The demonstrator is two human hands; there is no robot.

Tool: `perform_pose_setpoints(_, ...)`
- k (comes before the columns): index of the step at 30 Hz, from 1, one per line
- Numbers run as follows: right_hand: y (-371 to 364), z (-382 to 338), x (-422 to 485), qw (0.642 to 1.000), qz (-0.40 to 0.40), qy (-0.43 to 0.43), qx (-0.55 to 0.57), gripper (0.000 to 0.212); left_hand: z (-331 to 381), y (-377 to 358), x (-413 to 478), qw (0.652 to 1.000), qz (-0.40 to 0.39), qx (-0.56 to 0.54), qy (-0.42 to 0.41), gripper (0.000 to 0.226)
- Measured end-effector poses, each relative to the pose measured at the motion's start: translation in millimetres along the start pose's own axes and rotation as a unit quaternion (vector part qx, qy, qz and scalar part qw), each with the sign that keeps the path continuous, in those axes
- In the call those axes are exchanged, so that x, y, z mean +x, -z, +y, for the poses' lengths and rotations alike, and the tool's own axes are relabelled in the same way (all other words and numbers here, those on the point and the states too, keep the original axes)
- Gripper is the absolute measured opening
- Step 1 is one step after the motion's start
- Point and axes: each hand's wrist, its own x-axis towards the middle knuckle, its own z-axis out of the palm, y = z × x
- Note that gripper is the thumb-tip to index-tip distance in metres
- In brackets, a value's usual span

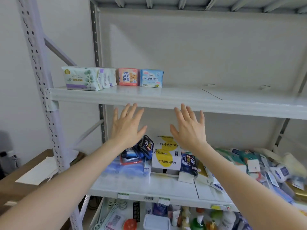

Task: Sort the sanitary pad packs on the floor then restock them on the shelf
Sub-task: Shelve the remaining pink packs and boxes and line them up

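Bare forearms rise from the lower corners to the left hand (127,127) and right hand (189,130), held side by side with fingers straight, spread apart and gripping nothing. Behind them, the middle shelf (166,185) holds jumbled packs around one white-and-yellow box (166,156). Farther up, at the upper shelf's (182,95) left end, the sanitary pad packs stand in a row, long axes along the shelf, printed faces outward: one leaf-print pack (81,78), at least two lilac-trimmed packs (106,78), one pink pack (127,76), one blue pack (151,78).
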Motion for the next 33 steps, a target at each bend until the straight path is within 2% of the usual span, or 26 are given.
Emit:
perform_pose_setpoints(7,-13,1,-146,0.998,-0.052,-0.035,0.012,0.067,52,-26,-122,0.999,-0.011,-0.034,-0.032,0.066)
perform_pose_setpoints(17,-30,-7,-360,0.981,-0.179,-0.078,0.016,0.069,137,-77,-312,0.986,-0.147,-0.057,-0.058,0.070)
perform_pose_setpoints(22,-50,3,-449,0.957,-0.270,-0.105,0.018,0.071,182,-104,-383,0.975,-0.192,-0.088,-0.071,0.069)
perform_pose_setpoints(29,-78,24,-551,0.924,-0.360,-0.125,0.028,0.067,230,-147,-465,0.941,-0.321,-0.068,-0.085,0.069)
perform_pose_setpoints(33,-98,41,-594,0.908,-0.398,-0.128,0.032,0.068,248,-168,-497,0.923,-0.367,-0.072,-0.093,0.069)
